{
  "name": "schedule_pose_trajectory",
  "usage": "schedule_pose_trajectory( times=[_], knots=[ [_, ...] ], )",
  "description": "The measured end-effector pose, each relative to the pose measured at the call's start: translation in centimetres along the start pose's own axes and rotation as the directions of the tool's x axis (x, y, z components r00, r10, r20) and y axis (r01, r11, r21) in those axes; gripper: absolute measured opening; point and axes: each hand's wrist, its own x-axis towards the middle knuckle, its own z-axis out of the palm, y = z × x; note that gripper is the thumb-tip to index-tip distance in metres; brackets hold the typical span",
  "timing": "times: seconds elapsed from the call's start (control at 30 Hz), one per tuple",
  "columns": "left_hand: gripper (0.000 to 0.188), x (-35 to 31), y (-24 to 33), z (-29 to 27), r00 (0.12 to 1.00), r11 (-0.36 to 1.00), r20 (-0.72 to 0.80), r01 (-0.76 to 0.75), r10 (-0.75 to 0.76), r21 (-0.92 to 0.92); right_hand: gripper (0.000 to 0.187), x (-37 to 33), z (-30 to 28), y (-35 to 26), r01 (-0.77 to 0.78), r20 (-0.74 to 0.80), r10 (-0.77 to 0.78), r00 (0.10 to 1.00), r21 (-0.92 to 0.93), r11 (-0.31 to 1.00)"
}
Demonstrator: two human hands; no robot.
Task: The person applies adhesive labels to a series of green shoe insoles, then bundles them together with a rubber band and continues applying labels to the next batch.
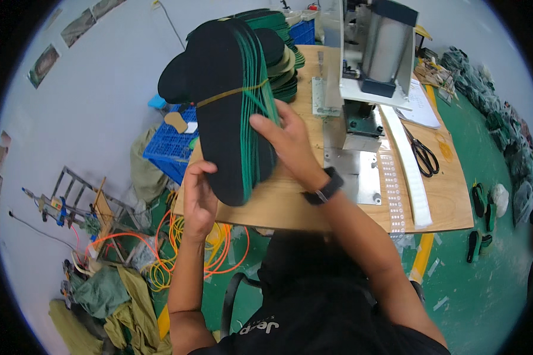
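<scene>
Left hand (199,198), curled low, and right hand (291,145), thumb extended, grip the banded insoles (220,133).

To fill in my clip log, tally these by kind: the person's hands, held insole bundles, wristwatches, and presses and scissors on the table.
Left hand and right hand: 2
Held insole bundle: 1
Wristwatch: 1
Press: 1
Scissors: 1 pair
Total: 6

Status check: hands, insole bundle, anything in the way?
Right hand grips insole bundle by right side; left hand at its lower left edge. Bundle banded, held up. No obstruction visible; press apart, to the right.
</scene>
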Motion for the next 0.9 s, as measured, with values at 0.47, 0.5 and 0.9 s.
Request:
schedule_pose_trajectory(
  times=[0.47,0.5,0.9],
  knots=[
    [0.063,-4.6,-2.3,-0.4,0.93,0.796,-0.26,0.359,-0.26,0.487,0.07,-8.2,-1.7,-0.8,0.164,0.152,-0.062,0.986,-0.92,0.356],
    [0.072,-4.9,-3.3,0.2,0.921,0.907,-0.281,0.34,-0.269,0.249,0.067,-8.3,-1.6,-0.6,0.178,0.163,-0.072,0.984,-0.919,0.352],
    [0.09,-11.3,-4.0,-0.8,0.871,0.864,-0.406,0.041,-0.277,-0.501,0.043,-5.9,1.2,-0.7,0.472,0.44,-0.174,0.881,-0.802,0.365]
  ],
)
